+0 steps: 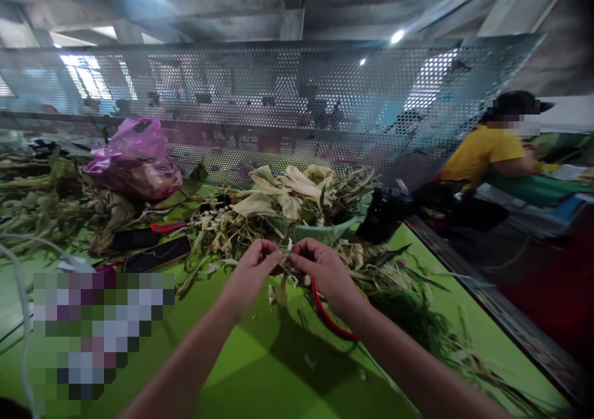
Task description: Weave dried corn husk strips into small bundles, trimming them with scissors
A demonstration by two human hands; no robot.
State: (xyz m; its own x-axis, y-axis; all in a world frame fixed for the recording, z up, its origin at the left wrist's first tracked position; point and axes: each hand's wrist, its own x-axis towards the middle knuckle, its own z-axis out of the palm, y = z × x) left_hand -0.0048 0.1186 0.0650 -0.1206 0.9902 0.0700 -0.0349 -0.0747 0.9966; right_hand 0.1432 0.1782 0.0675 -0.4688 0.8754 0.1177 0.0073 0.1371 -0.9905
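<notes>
Over the green tabletop (232, 369), my left hand (257, 265) and my right hand (321, 265) meet fingertip to fingertip. Both are closed in a pinch on a small pale strip of dried husk (289, 246), whose short end sticks up between them. Thin shreds hang below the fingers. Just beyond my hands stands a light green bowl (325, 228) heaped with dried corn husks (297, 190). Under my right wrist lies a red curved band (325, 314), partly hidden by the forearm.
A pink plastic bag (139, 162) sits among dry leaves at left. Nearer are a dark phone-like slab (158, 255) and a red-edged item (169, 227). Right of the bowl is a black container (385, 215). Green fibres (417, 320) lie right. A person in yellow (487, 153) sits beyond.
</notes>
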